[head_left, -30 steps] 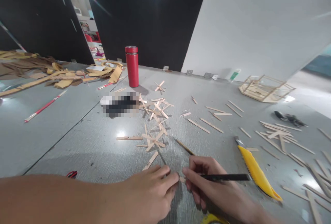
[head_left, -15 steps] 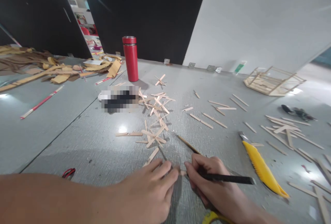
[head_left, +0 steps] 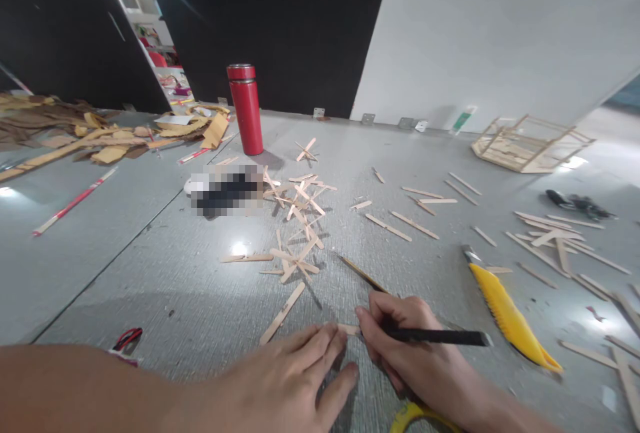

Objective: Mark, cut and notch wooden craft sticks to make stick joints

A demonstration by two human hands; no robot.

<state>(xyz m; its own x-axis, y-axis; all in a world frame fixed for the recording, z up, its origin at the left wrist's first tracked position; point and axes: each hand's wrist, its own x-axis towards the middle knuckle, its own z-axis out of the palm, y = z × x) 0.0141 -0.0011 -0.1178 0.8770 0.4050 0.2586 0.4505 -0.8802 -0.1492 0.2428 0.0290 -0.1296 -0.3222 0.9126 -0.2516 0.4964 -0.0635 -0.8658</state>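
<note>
My left hand (head_left: 300,373) lies low in the middle with its fingers stretched out flat. Its fingertips press on a short wooden craft stick (head_left: 349,329), most of which they cover. Just right of it, my right hand (head_left: 405,339) grips a black pen-shaped tool (head_left: 440,336) like a pencil; the tool's working tip is hidden by the fingers. A thin brown stick-like tool (head_left: 363,273) lies beyond the right hand. Another craft stick (head_left: 283,313) rests beyond the left hand. Partly behind the right wrist is a yellow ring (head_left: 413,413), perhaps a tape roll or scissor handle.
Craft sticks joined into star shapes (head_left: 296,263) stand mid-table. A red flask (head_left: 247,113) is behind them. At right lie a yellow utility knife (head_left: 510,316), loose sticks (head_left: 550,233) and a wooden stick frame (head_left: 530,146). Cardboard scraps (head_left: 115,139) pile up far left.
My left hand has shifted slightly down, its thumb now spread from the fingers, uncovering more of both nearby sticks. My right hand keeps its grip on the black tool. The view has shifted slightly.
</note>
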